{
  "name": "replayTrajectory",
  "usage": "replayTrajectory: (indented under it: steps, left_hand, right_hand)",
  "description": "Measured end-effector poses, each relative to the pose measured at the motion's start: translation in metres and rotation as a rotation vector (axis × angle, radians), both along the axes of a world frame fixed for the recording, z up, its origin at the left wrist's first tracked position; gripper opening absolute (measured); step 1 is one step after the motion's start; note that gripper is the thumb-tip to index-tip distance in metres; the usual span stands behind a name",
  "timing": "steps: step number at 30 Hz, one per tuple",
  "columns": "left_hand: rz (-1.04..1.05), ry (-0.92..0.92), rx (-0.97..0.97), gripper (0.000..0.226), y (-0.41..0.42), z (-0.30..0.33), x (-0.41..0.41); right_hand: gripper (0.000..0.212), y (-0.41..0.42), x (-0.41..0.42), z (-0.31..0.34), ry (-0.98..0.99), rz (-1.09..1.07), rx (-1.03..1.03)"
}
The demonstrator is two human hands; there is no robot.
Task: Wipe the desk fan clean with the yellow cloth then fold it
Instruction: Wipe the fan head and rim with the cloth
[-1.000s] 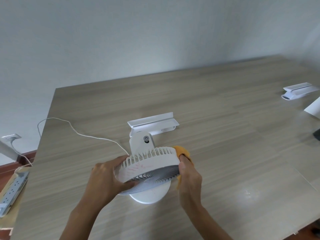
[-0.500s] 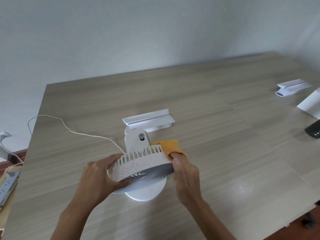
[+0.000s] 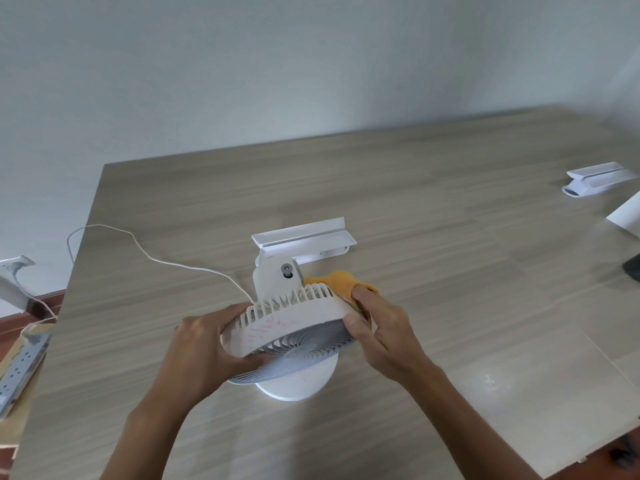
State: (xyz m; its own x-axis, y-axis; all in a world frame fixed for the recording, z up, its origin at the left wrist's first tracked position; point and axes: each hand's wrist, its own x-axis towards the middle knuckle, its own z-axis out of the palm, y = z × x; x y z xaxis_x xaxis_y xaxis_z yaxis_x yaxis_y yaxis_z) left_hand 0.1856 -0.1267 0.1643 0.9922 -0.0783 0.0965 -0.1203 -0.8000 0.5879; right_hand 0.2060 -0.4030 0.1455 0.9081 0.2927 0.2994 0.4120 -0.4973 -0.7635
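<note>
Desk fan (image 3: 287, 323) gripped by left hand (image 3: 204, 355); right hand (image 3: 384, 334) clutches half-hidden, seemingly bunched yellow cloth (image 3: 341, 284).

A plain pale grey-white wall (image 3: 311, 64) rises behind the far edge of the wide wood-grain tabletop (image 3: 450, 220), glare near its right corner.

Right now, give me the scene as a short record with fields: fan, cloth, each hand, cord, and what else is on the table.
fan: white desk fan, head tilted, base on wooden table
cloth: yellow cloth, bunched against fan's rear rim
left hand: gripping fan head
right hand: pressing cloth to fan
cord: white cord trailing left off table
other: white bracket behind fan
</note>
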Motion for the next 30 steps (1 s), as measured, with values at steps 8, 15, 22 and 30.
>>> replayTrajectory:
  steps: [8, 15, 22, 30]
  left_hand:
    - [-0.032, 0.014, -0.015, 0.071, 0.001, 0.003, 0.002]
    - [-0.046, 0.023, -0.016, 0.073, 0.001, 0.002, 0.001]
    - [-0.064, 0.005, -0.093, 0.072, 0.005, 0.0, -0.001]
    - [-0.08, -0.005, -0.109, 0.072, 0.004, 0.004, 0.0]
  right_hand:
    - [0.055, -0.031, 0.014, 0.017, -0.106, 0.226, -0.382]
    - [0.046, -0.026, 0.012, 0.018, -0.183, 0.25, -0.377]
    - [0.043, -0.004, -0.026, -0.023, -0.212, -0.078, 0.076]
    - [0.031, 0.018, -0.06, -0.036, -0.017, -0.319, 0.324]
